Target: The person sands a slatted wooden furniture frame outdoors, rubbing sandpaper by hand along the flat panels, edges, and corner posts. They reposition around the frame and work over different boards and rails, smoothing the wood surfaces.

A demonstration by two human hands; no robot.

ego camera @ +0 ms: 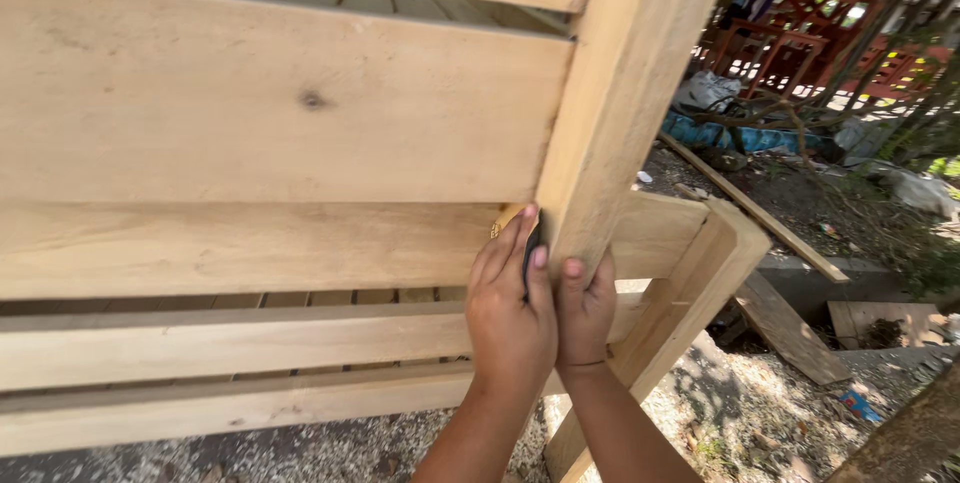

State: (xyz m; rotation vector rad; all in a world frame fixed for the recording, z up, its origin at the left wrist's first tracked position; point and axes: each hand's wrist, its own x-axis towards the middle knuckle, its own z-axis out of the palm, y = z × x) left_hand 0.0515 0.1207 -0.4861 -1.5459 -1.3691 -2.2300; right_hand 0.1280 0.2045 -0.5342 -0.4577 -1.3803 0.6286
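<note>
A pale wooden frame of wide planks [250, 113] and an upright post [620, 83] fills the view. My left hand [510, 313] presses a small dark piece of sandpaper [530, 258] against the edge where the post meets a lower plank [250, 248]. My right hand [585, 308] sits right beside it, fingers curled against the foot of the post, thumb side touching the left hand. Most of the sandpaper is hidden between the fingers.
A slanted brace [690, 283] runs down to gravel ground [760, 413]. Loose boards [780, 328] lie to the right. Red chairs [800, 23], rubbish and branches stand at the far upper right.
</note>
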